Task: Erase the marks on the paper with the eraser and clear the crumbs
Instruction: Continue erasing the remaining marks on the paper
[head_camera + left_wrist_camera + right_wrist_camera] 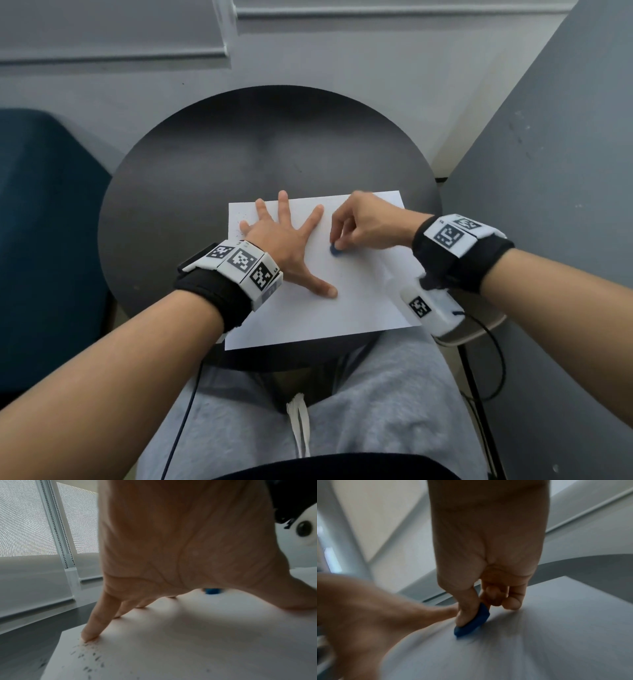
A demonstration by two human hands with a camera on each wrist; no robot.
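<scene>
We see a white rectangular sheet of paper (pixel 359 294) lying on a round black table (pixel 191 164), its near edge at the table's near rim. Our left hand (pixel 284 243) lies on the left half of the sheet with its fingers (pixel 93 626) straight and spread wide, the tips and the thumb pressed down on the paper while the palm arches above it. Our right hand (pixel 366 221) is over the middle of the sheet, thumb and forefinger pinching a small flat blue eraser (pixel 472 623) whose lower edge touches the paper; the other fingers are curled in beside it. The eraser sits just beside the gap between the left forefinger and thumb, close to that hand but apart from it. Dark specks of eraser crumbs (pixel 89 657) are scattered near the paper's far left corner, beside the left little finger. The right wrist view is streaked with blur, so we cannot make out any marks under the eraser.
</scene>
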